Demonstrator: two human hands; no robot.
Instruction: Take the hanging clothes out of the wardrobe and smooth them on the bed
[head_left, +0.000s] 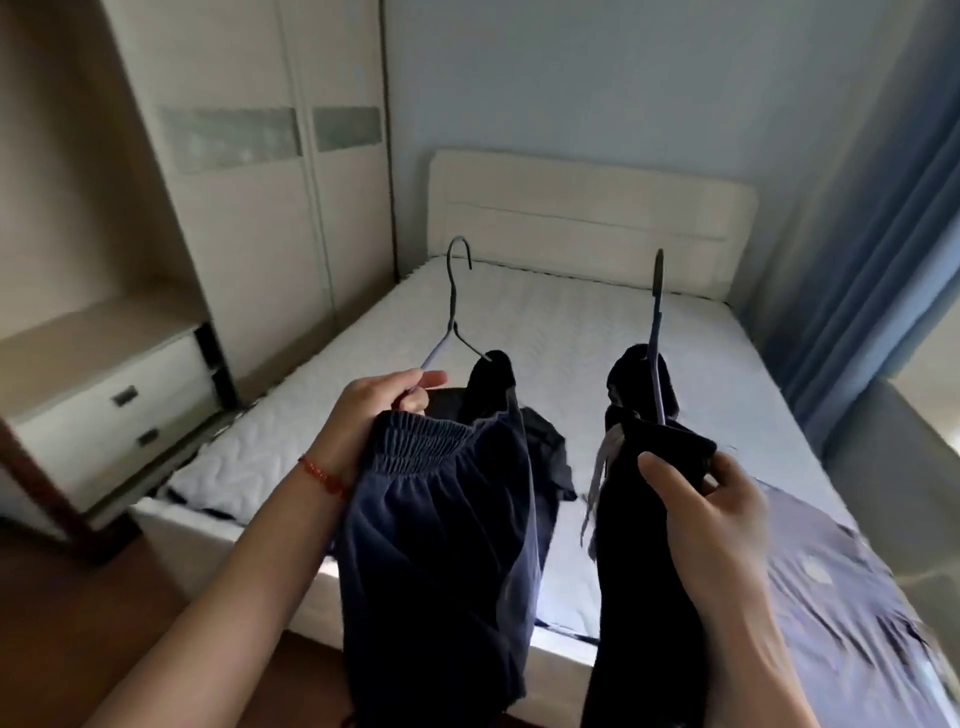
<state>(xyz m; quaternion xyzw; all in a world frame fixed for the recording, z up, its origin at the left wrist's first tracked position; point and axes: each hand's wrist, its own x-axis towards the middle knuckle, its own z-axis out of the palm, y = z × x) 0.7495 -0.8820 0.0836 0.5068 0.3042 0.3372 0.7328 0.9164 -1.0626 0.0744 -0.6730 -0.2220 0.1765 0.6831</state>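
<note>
My left hand (371, 415) grips a wire hanger (453, 317) by its shoulder, with navy elastic-waist trousers (441, 545) draped from it. My right hand (711, 514) holds a second hanger (655, 322) together with a black garment (634, 545) that has a pale drawstring (597, 483). Both garments hang over the foot of the bed (571, 322), whose white quilted mattress lies ahead. A small black piece of clothing (548, 457) lies on the mattress between the two hangers. A lilac-blue garment (841, 587) is spread flat on the bed at the right.
The wardrobe (270, 171) with sliding doors stands at the left beside the bed. A low drawer unit (109, 395) sits at the left of the bed's foot. Blue curtains (872, 223) hang at the right. The cream headboard (587, 208) is at the far end.
</note>
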